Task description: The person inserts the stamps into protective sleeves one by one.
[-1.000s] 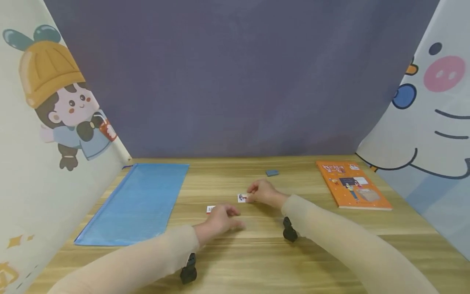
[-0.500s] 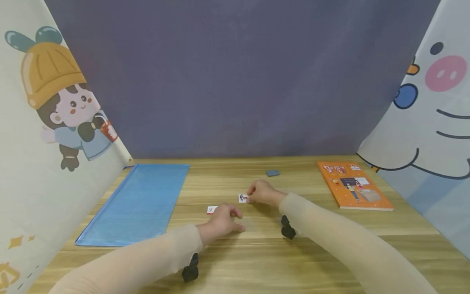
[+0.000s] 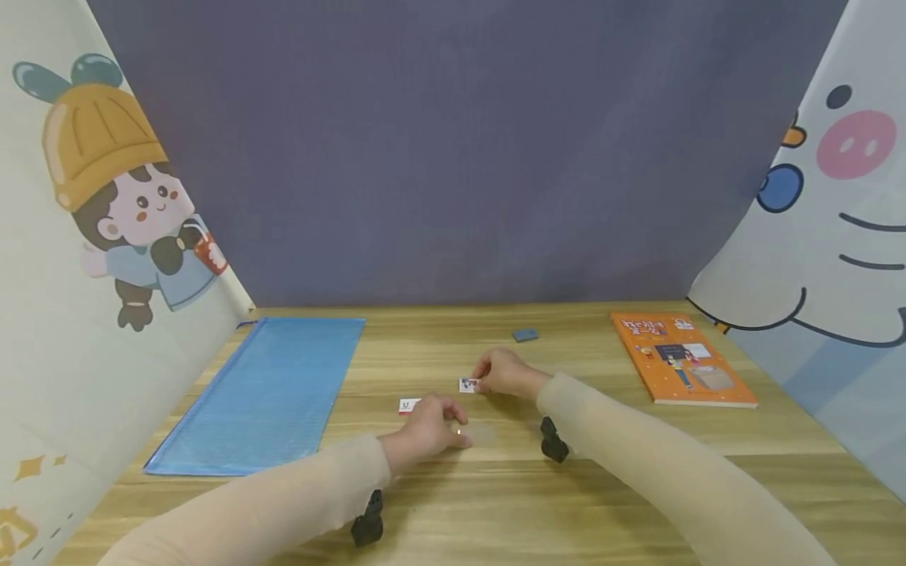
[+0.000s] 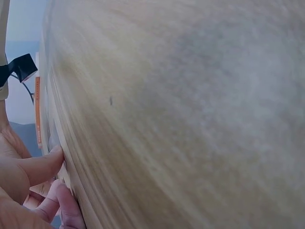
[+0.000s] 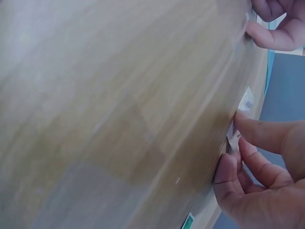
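My right hand [image 3: 484, 381] rests on the wooden table [image 3: 495, 503] near its middle and pinches a small picture card [image 3: 467, 385] by its right edge. In the right wrist view the thumb and fingers of that right hand [image 5: 236, 143] close on the small picture card [image 5: 233, 132] against the wood. My left hand [image 3: 453, 428] lies nearer to me, fingers curled, at the edge of a faint clear sleeve [image 3: 483, 434] flat on the table. A white and red card [image 3: 406, 405] lies just beyond its knuckles. In the left wrist view the left hand [image 4: 57, 171] presses its fingertips to the wood.
A blue zip pouch [image 3: 262, 393] lies flat at the left. At the right lies an orange book [image 3: 679, 358]. A small grey-blue eraser [image 3: 525, 334] sits at the back middle. Printed curtains close the left and right sides, and a dark backdrop stands behind.
Both hands have stayed almost in place. A faint clear sleeve now shows on the table just right of the left fingertips. The right hand still pinches its card.
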Action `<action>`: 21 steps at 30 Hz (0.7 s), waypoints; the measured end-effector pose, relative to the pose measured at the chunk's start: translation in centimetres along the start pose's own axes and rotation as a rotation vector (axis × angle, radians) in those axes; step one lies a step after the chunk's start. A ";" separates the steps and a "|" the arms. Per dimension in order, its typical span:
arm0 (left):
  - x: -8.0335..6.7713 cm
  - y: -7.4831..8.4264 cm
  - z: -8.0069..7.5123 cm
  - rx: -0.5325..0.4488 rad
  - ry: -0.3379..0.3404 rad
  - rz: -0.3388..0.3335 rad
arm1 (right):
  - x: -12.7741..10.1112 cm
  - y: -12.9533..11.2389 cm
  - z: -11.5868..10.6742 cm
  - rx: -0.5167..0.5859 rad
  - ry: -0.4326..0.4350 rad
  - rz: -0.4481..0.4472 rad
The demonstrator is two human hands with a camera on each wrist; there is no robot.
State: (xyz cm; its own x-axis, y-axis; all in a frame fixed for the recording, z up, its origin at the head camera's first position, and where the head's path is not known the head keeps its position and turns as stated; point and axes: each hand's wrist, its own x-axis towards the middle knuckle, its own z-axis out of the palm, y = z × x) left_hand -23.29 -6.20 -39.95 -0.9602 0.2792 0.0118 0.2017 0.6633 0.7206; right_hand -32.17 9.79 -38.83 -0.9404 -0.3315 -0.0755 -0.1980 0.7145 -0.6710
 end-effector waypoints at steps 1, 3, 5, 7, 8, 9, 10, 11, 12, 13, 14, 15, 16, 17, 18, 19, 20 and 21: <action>0.0 0.0 0.0 0.003 0.000 0.002 | 0.0 0.0 0.0 0.003 -0.001 -0.001; 0.0 0.1 0.0 0.008 0.004 0.008 | 0.0 -0.1 0.0 0.017 -0.001 -0.001; -0.1 0.1 0.0 0.013 0.006 0.015 | 0.0 -0.2 0.0 0.023 -0.004 0.001; 0.0 0.1 0.1 0.018 0.006 0.017 | 0.1 -0.1 0.1 0.018 -0.010 0.006; 0.0 0.1 0.1 0.020 0.006 0.018 | 0.1 -0.1 0.1 0.006 -0.013 0.005; 0.0 0.1 0.1 0.019 0.003 0.015 | 0.2 -0.1 0.1 -0.006 -0.019 0.004; 0.0 0.1 0.1 0.021 0.003 0.018 | 0.2 -0.1 0.1 -0.017 -0.025 0.004; 0.1 0.1 0.1 0.022 0.002 0.017 | 0.2 -0.1 0.1 -0.028 -0.026 0.000; 0.1 0.0 0.1 0.019 0.000 0.017 | 0.2 -0.1 0.1 -0.037 -0.025 -0.001; 0.1 0.0 0.1 0.020 -0.002 0.017 | 0.2 -0.2 0.1 -0.044 -0.022 -0.003; 0.2 0.0 0.1 0.017 -0.006 0.013 | 0.2 -0.2 0.1 -0.045 -0.017 -0.004; 0.2 0.0 0.2 0.019 -0.008 0.013 | 0.2 -0.1 0.1 -0.041 -0.010 -0.003; 0.2 0.0 0.2 0.019 -0.011 0.011 | 0.2 -0.1 0.1 -0.037 0.001 -0.006; 0.2 0.0 0.2 0.021 -0.014 0.011 | 0.3 0.0 0.2 -0.029 0.012 -0.003; 0.2 0.0 0.2 0.020 -0.019 0.011 | 0.3 0.0 0.2 -0.013 0.021 0.004; 0.2 0.1 0.2 0.017 -0.026 0.010 | 0.3 0.1 0.2 0.003 0.028 0.011; 0.3 0.1 0.3 0.011 -0.034 0.014 | 0.3 0.2 0.3 0.019 0.034 0.021; 0.3 0.1 0.3 0.006 -0.040 0.020 | 0.3 0.3 0.3 0.036 0.040 0.031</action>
State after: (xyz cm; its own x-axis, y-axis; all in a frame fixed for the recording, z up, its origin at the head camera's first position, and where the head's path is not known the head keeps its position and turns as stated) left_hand -23.50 -5.85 -40.06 -0.9475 0.3197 -0.0020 0.2216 0.6613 0.7167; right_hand -32.43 9.72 -39.25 -0.9564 -0.2841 -0.0681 -0.1589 0.7014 -0.6949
